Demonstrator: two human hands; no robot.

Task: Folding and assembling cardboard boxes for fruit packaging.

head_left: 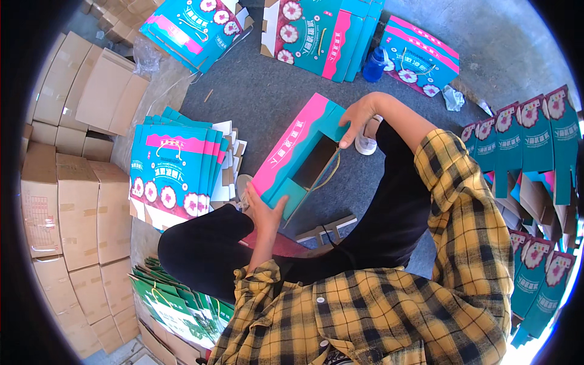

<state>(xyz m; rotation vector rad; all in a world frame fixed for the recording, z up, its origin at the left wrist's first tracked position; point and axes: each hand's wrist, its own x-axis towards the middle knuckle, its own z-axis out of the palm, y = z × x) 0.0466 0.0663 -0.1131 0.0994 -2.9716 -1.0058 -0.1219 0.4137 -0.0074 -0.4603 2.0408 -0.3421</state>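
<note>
In front of us, we are holding the box [288, 143], left hand [265, 216] and right hand [360, 119] gripping opposite ends; we are judging it light, stiff, crushable card, best held near corners.

There are two hands [266, 217] [361, 118], one open box [295, 149], one blue bottle [374, 66] far, two teal stacks [188, 33] [319, 39] left of it, one nearer stack [170, 167] left.

The left hand [265, 216] is near 7 o'clock, fingers [250, 194] pointing to 11 and thumb [281, 205] spread toward 1. The right hand [360, 115] is near 1 o'clock, arm [404, 123] bent, gripping with curled fingers.
</note>
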